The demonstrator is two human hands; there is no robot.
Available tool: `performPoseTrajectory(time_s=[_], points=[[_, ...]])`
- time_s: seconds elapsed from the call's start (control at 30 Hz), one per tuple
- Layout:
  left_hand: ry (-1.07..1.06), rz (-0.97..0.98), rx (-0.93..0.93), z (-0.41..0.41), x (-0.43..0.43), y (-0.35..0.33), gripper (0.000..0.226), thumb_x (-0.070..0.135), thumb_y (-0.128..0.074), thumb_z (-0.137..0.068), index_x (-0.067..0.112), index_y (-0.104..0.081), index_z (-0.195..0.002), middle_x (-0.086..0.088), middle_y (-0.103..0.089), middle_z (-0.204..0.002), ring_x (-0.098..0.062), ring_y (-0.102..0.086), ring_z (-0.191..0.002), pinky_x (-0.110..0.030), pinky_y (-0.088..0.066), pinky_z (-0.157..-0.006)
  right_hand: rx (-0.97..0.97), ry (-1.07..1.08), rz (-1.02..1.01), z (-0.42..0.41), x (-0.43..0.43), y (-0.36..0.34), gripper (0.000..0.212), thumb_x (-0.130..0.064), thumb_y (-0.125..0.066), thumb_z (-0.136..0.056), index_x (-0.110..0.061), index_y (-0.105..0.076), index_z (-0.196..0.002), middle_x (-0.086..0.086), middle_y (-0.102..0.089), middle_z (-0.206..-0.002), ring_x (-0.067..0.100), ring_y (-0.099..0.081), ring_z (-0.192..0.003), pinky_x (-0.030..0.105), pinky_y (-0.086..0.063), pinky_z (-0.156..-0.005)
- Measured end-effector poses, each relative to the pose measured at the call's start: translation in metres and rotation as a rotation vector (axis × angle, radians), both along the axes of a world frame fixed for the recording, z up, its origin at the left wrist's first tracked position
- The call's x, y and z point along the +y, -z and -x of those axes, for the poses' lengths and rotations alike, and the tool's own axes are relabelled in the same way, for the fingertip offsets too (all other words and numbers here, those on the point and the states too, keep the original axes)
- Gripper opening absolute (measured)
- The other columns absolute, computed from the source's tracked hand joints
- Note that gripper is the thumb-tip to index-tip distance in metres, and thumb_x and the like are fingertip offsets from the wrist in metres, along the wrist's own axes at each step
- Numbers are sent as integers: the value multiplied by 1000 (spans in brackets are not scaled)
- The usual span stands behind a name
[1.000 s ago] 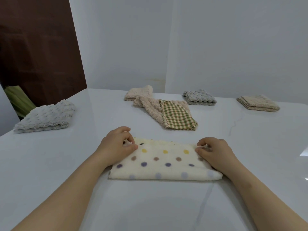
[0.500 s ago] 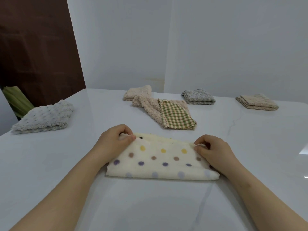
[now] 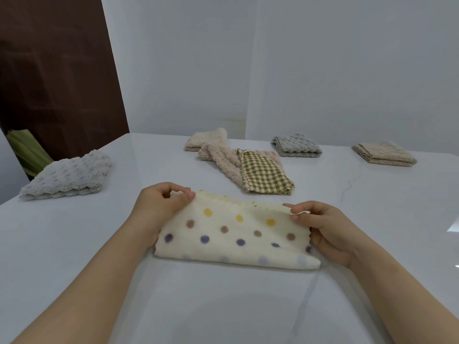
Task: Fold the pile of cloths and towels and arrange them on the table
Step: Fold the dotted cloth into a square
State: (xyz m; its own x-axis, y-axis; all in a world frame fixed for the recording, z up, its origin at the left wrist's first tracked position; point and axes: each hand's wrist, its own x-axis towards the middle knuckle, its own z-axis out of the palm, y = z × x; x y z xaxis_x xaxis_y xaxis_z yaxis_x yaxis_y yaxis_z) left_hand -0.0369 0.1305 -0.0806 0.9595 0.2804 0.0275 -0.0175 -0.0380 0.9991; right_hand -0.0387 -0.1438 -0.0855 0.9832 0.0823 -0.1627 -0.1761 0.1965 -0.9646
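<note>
Left hand and right hand pinch far corners of dotted cloth between them. Cloth likely light, soft, limp; best held at corners.

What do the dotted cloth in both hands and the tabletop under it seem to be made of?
Dotted cloth: soft fleecy fabric, probably microfibre or terry. It looks matte and fuzzy, has a scalloped stitched edge, and bends limply where it is lifted.
Table: hard, glossy white slab with faint grey veins and reflections. It could be marble or a marble-look surface; the view cannot settle which.
</note>
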Motion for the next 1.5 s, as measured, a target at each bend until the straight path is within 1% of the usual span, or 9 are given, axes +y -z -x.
performPoseTrajectory(time_s=[0.1,0.23,0.53,0.7,0.8,1.0,1.17,1.37,1.5], points=[[-21,-21,63,0,5,-1,10,11,-74,-75,11,-67,-69,-13,-65,-88,-25,-60,-70,-39,-54,-75,-9,1,82,1,-1,-1,26,12,-56,-80,-8,-63,-64,4,-59,-57,16,-55,-56,19,-49,-47],[-19,-33,66,0,9,-2,10,9,-75,-73,12,-67,-67,-16,-60,-88,-27,-58,-75,-43,-53,-79,-106,62,123,1,-2,-2,21,10,-59,-80,-7,-64,-69,-1,-61,-55,7,-56,-49,15,-48,-47],[210,-200,195,4,13,-2,11,0,-72,-74,5,-63,-69,-3,-60,-58,-8,-53,-46,-15,-45,-45,-295,207,228,1,-5,-3,13,-1,-68,-77,-12,-69,-71,-4,-68,-64,10,-61,-66,25,-48,-66],[77,-340,-40,4,11,-7,13,9,-74,-75,12,-64,-67,-1,-56,-63,-11,-47,-58,-11,-39,-51,-375,236,240,3,-4,-6,13,-4,-69,-76,-13,-69,-68,-8,-69,-63,1,-62,-61,13,-49,-58],[-12,-481,-194,6,12,-11,13,17,-75,-75,19,-66,-66,14,-62,-60,-1,-50,-57,-18,-40,-60,-420,257,232,5,-4,-8,15,-5,-70,-76,-15,-68,-66,-8,-69,-63,3,-61,-63,16,-49,-62],[-28,-448,-395,13,15,-19,23,12,-73,-75,27,-63,-61,23,-66,-68,6,-61,-69,-5,-47,-72,-512,335,175,6,-5,-14,25,-3,-71,-74,-21,-65,-57,-9,-64,-60,8,-57,-65,15,-48,-60],[-66,-397,-448,15,15,-24,17,23,-75,-70,28,-62,-60,12,-62,-60,-2,-51,-54,-10,-42,-54,-569,355,138,10,-5,-19,25,2,-67,-75,-16,-62,-59,-13,-61,-53,-1,-56,-54,9,-45,-53],[207,-196,-186,16,13,-25,21,29,-76,-55,21,-58,-49,3,-47,-52,-9,-39,-48,-13,-31,-41,-472,381,163,10,-4,-18,20,-8,-66,-82,-16,-59,-64,-10,-58,-55,2,-51,-47,15,-39,-40],[265,21,58,12,10,-22,13,16,-65,-74,11,-57,-66,3,-56,-49,-6,-49,-39,-12,-39,-38,-234,337,232,7,-4,-14,19,-15,-65,-84,-11,-59,-66,3,-57,-55,5,-48,-33,12,-29,-30]])
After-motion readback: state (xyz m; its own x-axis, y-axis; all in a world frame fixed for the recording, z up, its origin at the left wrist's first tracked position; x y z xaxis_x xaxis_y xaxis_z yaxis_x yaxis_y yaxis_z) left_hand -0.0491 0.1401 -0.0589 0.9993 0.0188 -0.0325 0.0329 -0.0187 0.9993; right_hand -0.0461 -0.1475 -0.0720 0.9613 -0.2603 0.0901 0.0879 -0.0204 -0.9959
